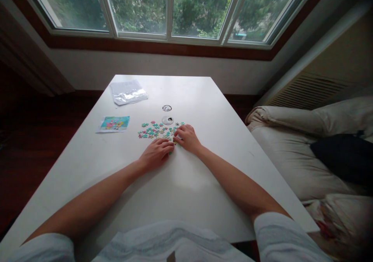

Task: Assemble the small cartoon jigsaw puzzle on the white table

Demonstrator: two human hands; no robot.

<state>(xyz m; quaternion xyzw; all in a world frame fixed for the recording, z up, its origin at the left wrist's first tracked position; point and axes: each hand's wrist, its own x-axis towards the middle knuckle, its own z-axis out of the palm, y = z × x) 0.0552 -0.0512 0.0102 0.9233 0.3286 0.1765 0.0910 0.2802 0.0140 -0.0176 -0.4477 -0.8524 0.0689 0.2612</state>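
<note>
Small jigsaw puzzle pieces (155,130), mostly green and teal with some pink and yellow, lie loosely spread on the white table (180,199). At the near edge of the spread, my left hand (157,151) rests low with its fingers bent and together, the tips at a piece. My right hand (187,137) is curled over the right side of the pieces, thumb and fingers pinching at a small piece between the two hands. The fingers cover much of what they touch. Left of the pieces lies a picture card (113,124) with colourful cartoon figures on teal.
Two round silvery discs (167,120) lie just beyond the pieces. A clear plastic bag (128,92) is at the far left corner of the table. On the right stands a light sofa (279,149) with a dark cloth (344,157); a window (171,9) is ahead.
</note>
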